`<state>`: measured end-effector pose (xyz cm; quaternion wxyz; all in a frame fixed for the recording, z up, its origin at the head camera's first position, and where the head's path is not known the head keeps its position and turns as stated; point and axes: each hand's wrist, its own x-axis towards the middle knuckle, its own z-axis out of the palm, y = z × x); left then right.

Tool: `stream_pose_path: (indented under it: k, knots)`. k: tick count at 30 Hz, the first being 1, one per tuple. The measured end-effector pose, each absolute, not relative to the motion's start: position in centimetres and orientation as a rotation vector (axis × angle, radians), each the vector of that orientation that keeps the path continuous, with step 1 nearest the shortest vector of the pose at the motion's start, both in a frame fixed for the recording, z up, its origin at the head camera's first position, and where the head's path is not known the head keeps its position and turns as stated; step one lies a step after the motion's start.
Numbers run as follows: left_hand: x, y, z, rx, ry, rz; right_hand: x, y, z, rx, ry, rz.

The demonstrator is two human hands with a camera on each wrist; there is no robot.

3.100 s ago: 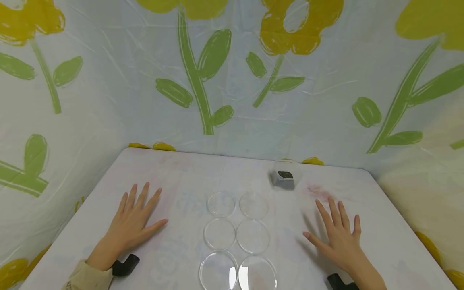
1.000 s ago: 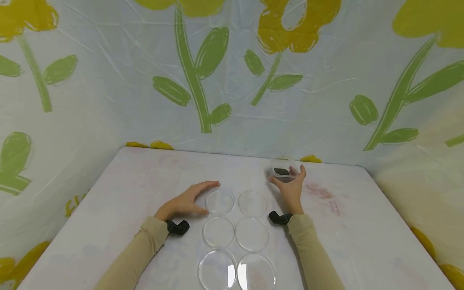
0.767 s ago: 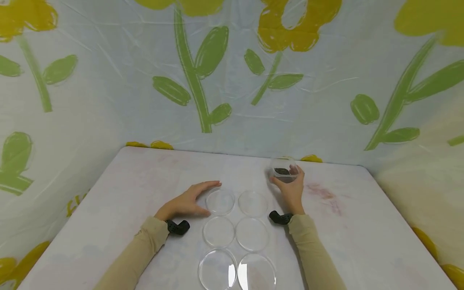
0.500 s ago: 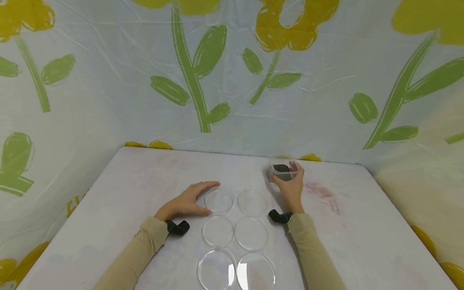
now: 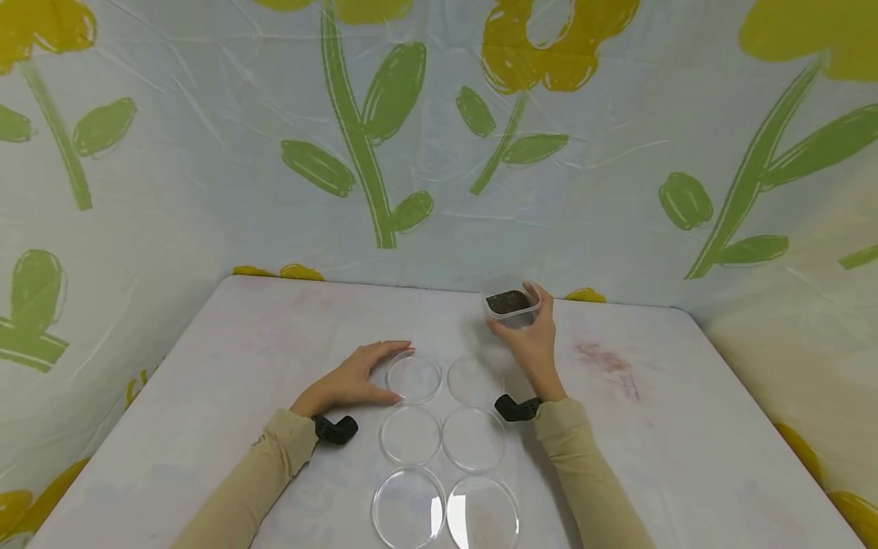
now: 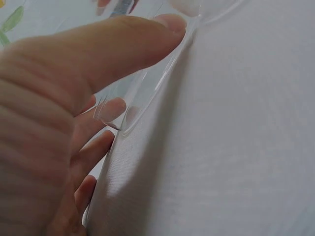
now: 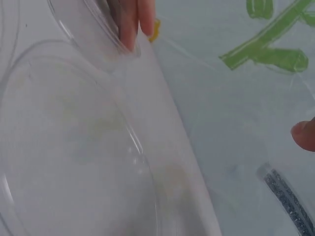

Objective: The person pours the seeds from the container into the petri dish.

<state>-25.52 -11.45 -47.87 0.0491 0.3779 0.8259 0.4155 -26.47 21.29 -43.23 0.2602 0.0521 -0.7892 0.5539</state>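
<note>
Several clear petri dishes lie in two columns on the white table. My left hand [image 5: 346,381] holds the far-left petri dish [image 5: 414,377] by its sides. In the left wrist view, the thumb presses the near rim of this petri dish [image 6: 140,93] and fingertips show through its clear wall. My right hand [image 5: 536,343] grips a clear plastic tub [image 5: 523,319] between thumb and fingers, raised over the back of the table. Dark grains [image 5: 507,302] fill part of it. At the right wrist view's edge, the tub's dark contents [image 7: 290,201] and one fingertip [image 7: 305,135] appear.
The far-right petri dish [image 5: 476,380] sits just below the raised tub. Two middle dishes [image 5: 473,439] and two near dishes [image 5: 408,508] continue toward me. A flower-printed curtain [image 5: 274,213] stands behind the table [image 5: 686,427].
Both hands have left the tabletop. The left took hold of the far-left petri dish; the right took the tub, lifted it and carried it left.
</note>
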Motion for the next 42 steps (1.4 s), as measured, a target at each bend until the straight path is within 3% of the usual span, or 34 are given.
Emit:
stream_pose_path:
  k: [12, 26, 42]
  knots:
    - [-25.6, -11.6, -48.0, 1.091, 2.561, 1.22, -25.2, 17.7, -41.9, 0.297, -2.225, 1.395]
    - [-25.7, -11.5, -47.8, 1.181, 2.542, 1.251, -25.0, 16.0, -42.3, 0.757, -2.099, 1.041]
    - [-25.7, -11.4, -48.0, 1.211, 2.551, 1.247, -25.1, 15.2, -42.7, 0.816, -2.044, 0.768]
